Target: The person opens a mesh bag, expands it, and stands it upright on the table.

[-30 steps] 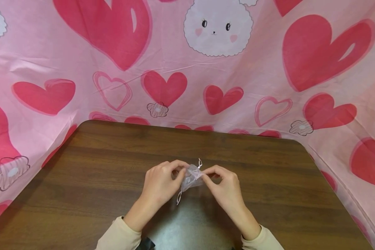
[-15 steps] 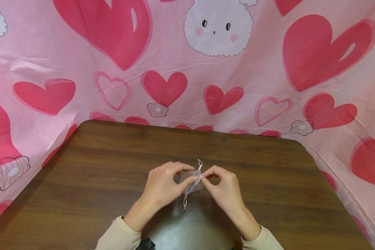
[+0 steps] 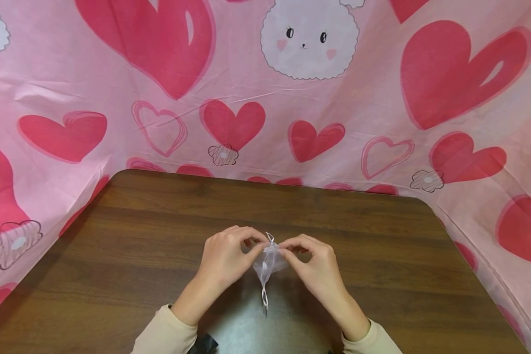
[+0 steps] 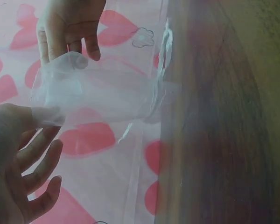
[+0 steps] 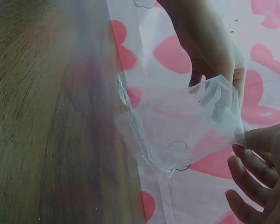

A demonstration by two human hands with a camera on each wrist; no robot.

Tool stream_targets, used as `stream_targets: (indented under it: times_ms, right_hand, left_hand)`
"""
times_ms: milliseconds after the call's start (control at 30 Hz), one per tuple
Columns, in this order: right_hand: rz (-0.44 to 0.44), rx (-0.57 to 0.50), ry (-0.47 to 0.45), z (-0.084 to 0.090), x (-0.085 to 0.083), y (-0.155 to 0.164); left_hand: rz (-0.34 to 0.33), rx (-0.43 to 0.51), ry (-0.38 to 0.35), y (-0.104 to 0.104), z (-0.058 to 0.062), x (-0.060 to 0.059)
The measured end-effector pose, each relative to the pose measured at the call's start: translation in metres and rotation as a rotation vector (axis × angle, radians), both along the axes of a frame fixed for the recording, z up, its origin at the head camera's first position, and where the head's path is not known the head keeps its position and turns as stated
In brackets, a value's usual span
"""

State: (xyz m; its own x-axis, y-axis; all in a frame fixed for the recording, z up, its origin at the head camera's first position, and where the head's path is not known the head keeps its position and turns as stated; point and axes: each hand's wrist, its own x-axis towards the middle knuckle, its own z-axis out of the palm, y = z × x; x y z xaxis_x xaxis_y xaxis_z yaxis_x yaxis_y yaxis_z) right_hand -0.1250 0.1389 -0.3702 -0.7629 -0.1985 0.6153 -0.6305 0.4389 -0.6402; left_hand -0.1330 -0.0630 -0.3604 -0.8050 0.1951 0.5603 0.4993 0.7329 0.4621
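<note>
A small sheer white organza drawstring bag (image 3: 270,263) hangs between my two hands above the table. My left hand (image 3: 227,253) pinches one corner between thumb and finger. At the opposite corner, the thumb and index finger of my right hand (image 3: 317,260) pinch the cloth. In the left wrist view, the bag (image 4: 107,93) is stretched out flat and see-through, and its gathered cord (image 4: 156,88) lies toward the end away from my fingers. The right wrist view has the bag (image 5: 172,121) spread the same way. I see nothing inside it.
A dark brown wooden table (image 3: 137,236) lies below both hands. Pink cloth (image 3: 248,88) printed with red hearts and a white fluffy face surrounds it at the back and sides. Something black (image 3: 205,343) shows by the left sleeve.
The fingers of my left hand reached over the bag, then drew back left to its edge. The bag has turned, and one cord loop now dangles lower, toward me. My right hand barely shifted.
</note>
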Motion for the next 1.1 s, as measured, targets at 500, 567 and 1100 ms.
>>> stream_targets:
  times_ms: [500, 567, 1100]
  right_hand:
    - [0.016, -0.001, -0.024, 0.0016, 0.0009, 0.0]
    - [0.009, -0.01, -0.007, 0.0013, 0.0006, -0.0003]
    - [-0.147, 0.049, 0.033, 0.0008, 0.0002, 0.0018]
  left_hand:
    - [-0.026, 0.06, 0.034, 0.0042, -0.0026, 0.0013]
    - [-0.026, 0.055, 0.032, 0.0044, -0.0029, 0.0015]
    - [-0.08, 0.016, -0.024, 0.0061, -0.0022, 0.0035]
